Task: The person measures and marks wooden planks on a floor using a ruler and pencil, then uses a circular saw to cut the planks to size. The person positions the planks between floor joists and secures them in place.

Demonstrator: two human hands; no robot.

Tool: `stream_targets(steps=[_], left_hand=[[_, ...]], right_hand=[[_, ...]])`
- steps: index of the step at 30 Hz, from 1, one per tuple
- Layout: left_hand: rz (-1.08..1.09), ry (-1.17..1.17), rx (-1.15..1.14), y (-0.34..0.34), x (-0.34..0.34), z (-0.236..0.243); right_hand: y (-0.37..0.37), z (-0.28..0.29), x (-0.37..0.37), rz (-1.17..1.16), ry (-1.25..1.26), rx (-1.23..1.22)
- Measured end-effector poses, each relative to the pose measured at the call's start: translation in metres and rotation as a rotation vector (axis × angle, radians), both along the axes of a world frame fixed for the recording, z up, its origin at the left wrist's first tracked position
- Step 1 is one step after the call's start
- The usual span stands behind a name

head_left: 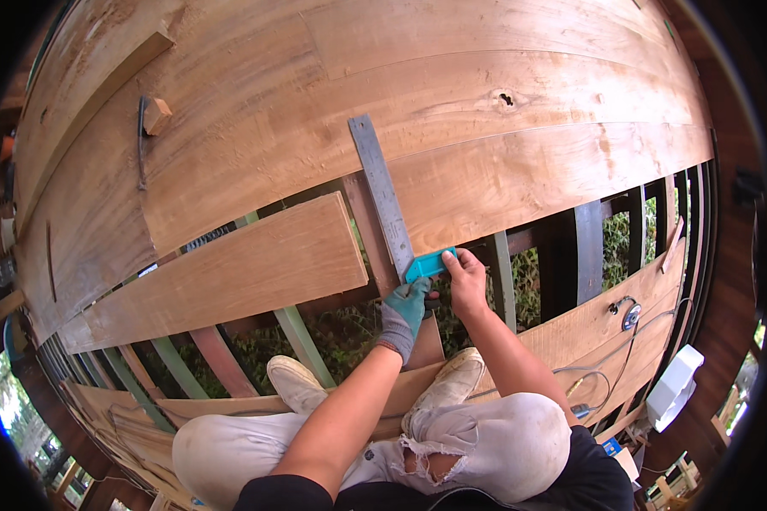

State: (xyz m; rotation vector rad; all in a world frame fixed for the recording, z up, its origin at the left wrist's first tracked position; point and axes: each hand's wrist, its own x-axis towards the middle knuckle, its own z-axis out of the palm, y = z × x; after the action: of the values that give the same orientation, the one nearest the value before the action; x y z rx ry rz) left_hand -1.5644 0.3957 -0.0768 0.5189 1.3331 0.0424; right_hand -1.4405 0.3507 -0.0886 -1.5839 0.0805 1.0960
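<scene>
A try square with a long steel blade and a teal handle lies by the squared end of a laid floorboard. Its blade points away from me. My left hand, in a grey and teal glove, is closed on the handle near the blade. My bare right hand pinches the handle's other end between thumb and fingers. A small dark object shows beside the gloved fingers; its kind is unclear. Left of the blade, a loose plank rests at a slant over the joists.
Painted joists cross open gaps with greenery below. A wood block and a long batten lie on the far boards. On the right are a corded power tool, cables and a white container. My shoes rest on near boards.
</scene>
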Motion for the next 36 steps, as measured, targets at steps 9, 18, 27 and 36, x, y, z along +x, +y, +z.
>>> stream_targets(steps=[9,18,27,36], left_hand=[[-0.002,0.026,-0.012,0.006,0.000,0.005],[-0.126,0.050,-0.095,0.020,0.002,0.010],[-1.051,0.364,1.017,0.035,0.026,0.055],[-1.185,0.387,1.627,0.035,0.041,0.020]], right_hand=[[-0.001,-0.002,-0.001,-0.018,0.044,-0.001],[0.002,-0.002,0.000,0.022,-0.050,0.015],[0.000,-0.006,0.000,0.000,-0.057,0.040],[0.001,-0.005,0.003,-0.005,-0.018,0.054]])
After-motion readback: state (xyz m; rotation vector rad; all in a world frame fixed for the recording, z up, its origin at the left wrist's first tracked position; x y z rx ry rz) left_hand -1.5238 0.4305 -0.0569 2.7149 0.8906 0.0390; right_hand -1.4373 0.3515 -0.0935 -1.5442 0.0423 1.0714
